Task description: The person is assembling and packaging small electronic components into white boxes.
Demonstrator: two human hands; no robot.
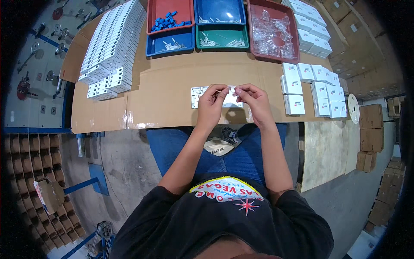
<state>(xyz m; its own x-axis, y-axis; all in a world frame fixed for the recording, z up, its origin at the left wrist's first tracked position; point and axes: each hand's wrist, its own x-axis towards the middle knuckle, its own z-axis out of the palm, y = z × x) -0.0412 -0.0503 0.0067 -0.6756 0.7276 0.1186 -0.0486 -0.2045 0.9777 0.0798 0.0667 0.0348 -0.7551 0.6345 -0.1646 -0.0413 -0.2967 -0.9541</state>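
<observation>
My left hand (211, 105) and my right hand (256, 103) meet fingertip to fingertip above the near part of the cardboard-covered table. Each is closed in a pinch. Something small and whitish sits between the fingertips, too small to name. Under them lies a flat white panel (197, 94) with small dark marks and holes. My hands hide its middle, while its left end and part of its right side show.
Tall stacks of white slotted pieces (113, 41) stand at left. Along the back are a red tray (156, 8) of blue parts, blue and green trays of white pieces, and a dark red tray (276, 58) of clear bags. White boxes (294, 105) line the right.
</observation>
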